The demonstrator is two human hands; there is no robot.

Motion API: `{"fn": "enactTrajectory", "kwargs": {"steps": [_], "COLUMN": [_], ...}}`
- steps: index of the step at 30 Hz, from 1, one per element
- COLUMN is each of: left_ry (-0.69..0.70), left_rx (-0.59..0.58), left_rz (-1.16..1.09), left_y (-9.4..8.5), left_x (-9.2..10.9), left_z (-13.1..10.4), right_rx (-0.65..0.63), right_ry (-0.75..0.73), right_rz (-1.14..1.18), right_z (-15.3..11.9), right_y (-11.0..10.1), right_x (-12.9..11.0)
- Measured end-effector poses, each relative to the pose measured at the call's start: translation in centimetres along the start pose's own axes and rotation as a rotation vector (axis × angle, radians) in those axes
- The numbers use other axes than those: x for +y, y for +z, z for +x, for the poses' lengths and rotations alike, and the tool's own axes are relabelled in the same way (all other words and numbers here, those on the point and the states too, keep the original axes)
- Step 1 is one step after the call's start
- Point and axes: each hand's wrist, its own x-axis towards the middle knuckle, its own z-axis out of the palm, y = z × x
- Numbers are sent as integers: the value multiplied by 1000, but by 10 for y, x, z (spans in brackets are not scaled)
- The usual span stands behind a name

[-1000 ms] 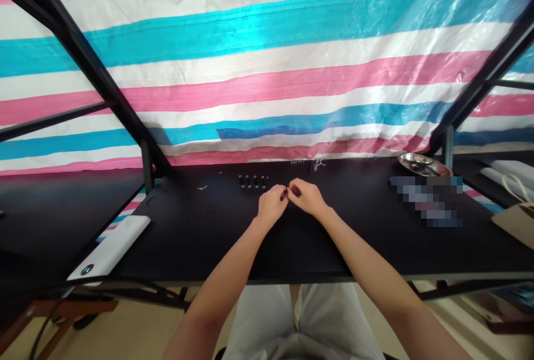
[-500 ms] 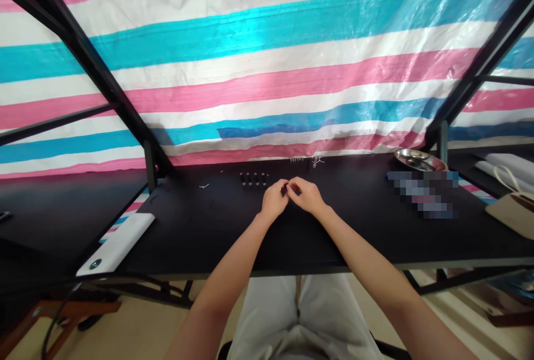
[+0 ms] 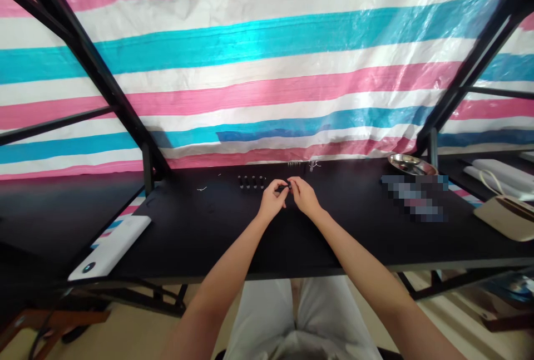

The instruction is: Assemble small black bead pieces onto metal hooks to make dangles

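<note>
Over the middle of the black table point(image 3: 200, 237), my left hand point(image 3: 272, 201) and my right hand point(image 3: 306, 195) meet at the fingertips. Between them is a small dark cylindrical piece point(image 3: 284, 187), mostly covered by the fingers. The left fingers pinch it from one side; the right thumb and fingers close on its other end, and what exactly they grip is too small to make out. Just left of my hands stand several small black cylinders with pale ends point(image 3: 251, 182) in a row. Farther back lies a row of tiny metallic pieces point(image 3: 294, 163).
White ties point(image 3: 314, 166) lie at the back edge, and a white scrap point(image 3: 202, 188) at the left. A round metal dish point(image 3: 413, 164), a blurred-out item point(image 3: 415, 198) and a beige pouch point(image 3: 507, 217) are on the right. A long white device point(image 3: 110, 248) sits at the left edge.
My fingertips have shifted slightly apart, and more of the small dark piece shows between them. The whole view has moved a little with my head.
</note>
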Motion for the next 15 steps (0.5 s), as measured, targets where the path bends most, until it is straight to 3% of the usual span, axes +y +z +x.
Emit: {"fn": "enactTrajectory", "kwargs": {"steps": [7,15], "left_ry": [-57,-48], "left_rx": [50,16], "left_rz": [-152,-103], "left_y": [3,4], "left_x": [6,3], "left_z": [0,-2], "right_rx": [53,44], "right_ry": [28,-26], "right_rz": [-18,9], "right_z": [2,0], "right_y": [-4,-2], "right_x": [-1,3]}}
